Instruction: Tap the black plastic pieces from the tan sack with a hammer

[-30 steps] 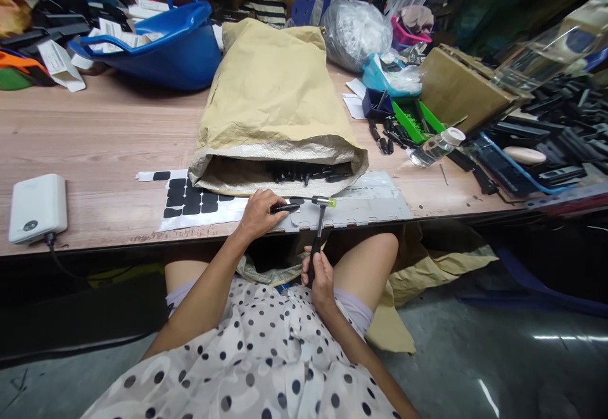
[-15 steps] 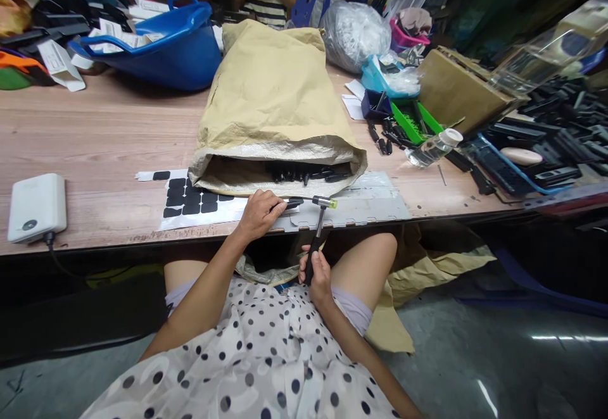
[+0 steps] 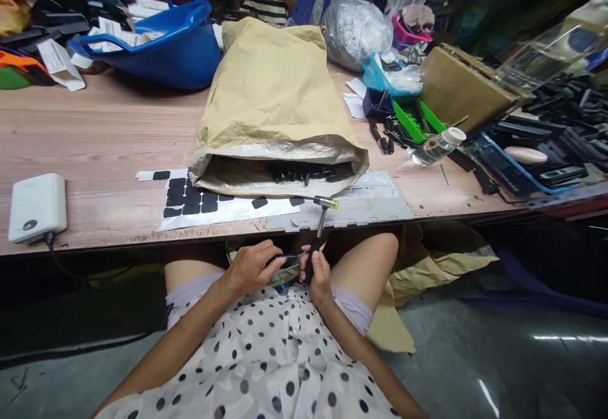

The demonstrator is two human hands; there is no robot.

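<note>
Yellow-green face and bright metal head on a small black-handled hammer, centre of frame. Right hand, lower centre, is closed around its handle; the head points up and lies over the near edge of the table, contact with the surface not determinable. Left hand, just left of it, has its fingers closed on a slim dark elongated piece, held below the table edge with its free end close to the right hand; detail too small to read.

Above both hands, a tan paper sack with a whitish lining lies on the wood-grain table, mouth toward the wearer, black elongated parts visible inside. Partly beneath its mouth: a white sheet bearing rounded black patches, left of centre, and a flat grey board, right of centre. Far left: a white box-shaped device with a dark cable. Upper left: a blue plastic tub containing white cartons.
</note>
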